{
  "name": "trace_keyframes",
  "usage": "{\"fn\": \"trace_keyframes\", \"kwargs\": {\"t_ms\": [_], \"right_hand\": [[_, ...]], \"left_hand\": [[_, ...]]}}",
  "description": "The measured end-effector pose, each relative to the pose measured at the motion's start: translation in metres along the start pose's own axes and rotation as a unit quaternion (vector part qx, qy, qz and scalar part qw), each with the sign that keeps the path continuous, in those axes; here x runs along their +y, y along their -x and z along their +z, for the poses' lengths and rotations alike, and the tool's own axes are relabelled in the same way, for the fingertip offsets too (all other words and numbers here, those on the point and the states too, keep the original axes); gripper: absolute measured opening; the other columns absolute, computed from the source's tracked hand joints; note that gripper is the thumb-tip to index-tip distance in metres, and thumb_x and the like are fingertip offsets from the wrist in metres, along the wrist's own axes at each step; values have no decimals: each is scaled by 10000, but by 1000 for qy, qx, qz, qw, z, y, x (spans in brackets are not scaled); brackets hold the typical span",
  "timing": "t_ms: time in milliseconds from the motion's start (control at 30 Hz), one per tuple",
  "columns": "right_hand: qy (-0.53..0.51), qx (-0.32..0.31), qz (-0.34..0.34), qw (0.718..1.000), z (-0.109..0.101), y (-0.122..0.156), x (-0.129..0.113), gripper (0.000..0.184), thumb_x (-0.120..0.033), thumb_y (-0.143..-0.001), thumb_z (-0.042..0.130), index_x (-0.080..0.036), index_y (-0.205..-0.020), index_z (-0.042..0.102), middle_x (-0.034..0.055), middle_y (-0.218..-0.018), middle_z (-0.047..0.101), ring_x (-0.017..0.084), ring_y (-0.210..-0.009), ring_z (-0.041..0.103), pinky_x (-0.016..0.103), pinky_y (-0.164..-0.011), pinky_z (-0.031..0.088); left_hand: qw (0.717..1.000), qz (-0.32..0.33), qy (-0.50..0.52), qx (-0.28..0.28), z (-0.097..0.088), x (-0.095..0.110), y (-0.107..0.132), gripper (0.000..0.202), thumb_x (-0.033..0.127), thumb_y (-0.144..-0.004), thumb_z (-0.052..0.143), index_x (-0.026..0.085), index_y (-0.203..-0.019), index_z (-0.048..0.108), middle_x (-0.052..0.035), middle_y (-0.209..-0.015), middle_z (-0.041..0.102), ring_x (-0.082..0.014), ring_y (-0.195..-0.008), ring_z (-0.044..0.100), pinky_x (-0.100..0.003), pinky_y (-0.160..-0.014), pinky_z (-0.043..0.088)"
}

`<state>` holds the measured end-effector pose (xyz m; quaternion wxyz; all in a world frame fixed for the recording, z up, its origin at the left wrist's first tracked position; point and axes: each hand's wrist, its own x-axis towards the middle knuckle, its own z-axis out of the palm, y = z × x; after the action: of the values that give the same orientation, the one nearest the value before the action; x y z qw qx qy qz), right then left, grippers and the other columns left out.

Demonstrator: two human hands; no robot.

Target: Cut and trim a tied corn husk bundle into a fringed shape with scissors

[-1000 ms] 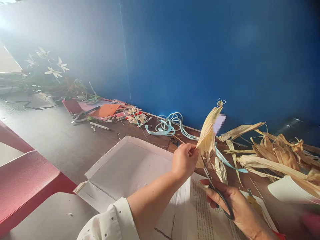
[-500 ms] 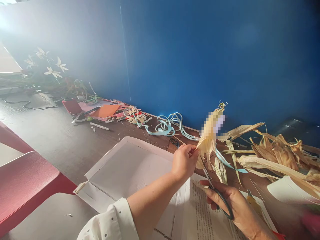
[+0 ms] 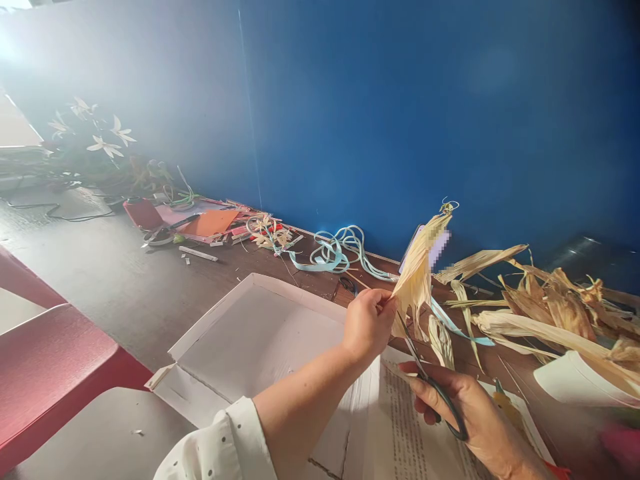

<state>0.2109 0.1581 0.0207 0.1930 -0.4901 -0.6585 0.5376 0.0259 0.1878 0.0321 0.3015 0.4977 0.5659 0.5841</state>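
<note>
My left hand (image 3: 369,325) pinches the lower left edge of a pale dried corn husk (image 3: 419,267), which fans out and narrows to a tied tip at the top. A thin wire loop shows at that tip. My right hand (image 3: 457,400) grips a pair of black-handled scissors (image 3: 447,399), fingers through the loops. The blades point up and lie against the ragged bottom of the husk, just right of my left fingers. Whether the blades are parted is hard to tell. Under my hands lies a printed page (image 3: 407,420).
An opened white cardboard box (image 3: 250,333) lies on the dark table. Light blue ribbon (image 3: 325,260) curls by the blue wall. More dried husks (image 3: 565,307) and a white cup (image 3: 583,380) are at right. Paper scraps (image 3: 213,222) and white flowers (image 3: 104,145) stand left, a red chair (image 3: 60,360) nearer.
Almost nothing differs. The tip of the husk has shifted very slightly; both hands and the scissors keep nearly the same place.
</note>
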Motion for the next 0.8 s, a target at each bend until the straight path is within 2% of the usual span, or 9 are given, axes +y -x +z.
{"fn": "trace_keyframes", "kwargs": {"t_ms": [100,367,567,700,800], "right_hand": [[-37,-39,13,998,-1,-1,2,524,-640,-808,691,-200,-1094,682,-11,-626,587,128,-566,520,198,-557,429],[-53,-29,22,998,0,-1,1,553,-669,-761,718,-193,-1040,684,-16,-594,568,126,-543,501,198,-532,412],[-35,-32,19,999,-3,-1,4,505,-657,-786,701,-227,-1050,689,-21,-588,565,126,-539,505,199,-536,398],[-45,-23,3,999,-3,-2,7,472,-596,-807,716,-214,-1082,678,-20,-605,567,132,-561,506,204,-544,407],[-67,-22,-19,997,-3,-4,9,505,-571,-816,719,-179,-1126,649,-12,-645,575,145,-603,515,211,-555,429]], "left_hand": [[1000,-3,6,-2,0,0,1,165,285,-837,549,196,-842,687,2,-796,609,-117,-717,538,-216,-638,403],[1000,-12,16,-5,1,-1,-1,176,307,-835,542,199,-831,681,1,-777,611,-120,-714,536,-199,-600,397],[999,-14,28,-10,1,-2,-1,184,304,-833,531,194,-828,678,-8,-769,611,-118,-682,537,-188,-562,406],[997,-42,61,-15,2,-1,-1,171,322,-831,542,189,-829,650,-10,-746,614,-111,-627,546,-183,-532,424],[989,-90,113,-23,2,2,-1,120,305,-810,565,188,-796,591,8,-684,589,-103,-549,540,-181,-476,422]]}}
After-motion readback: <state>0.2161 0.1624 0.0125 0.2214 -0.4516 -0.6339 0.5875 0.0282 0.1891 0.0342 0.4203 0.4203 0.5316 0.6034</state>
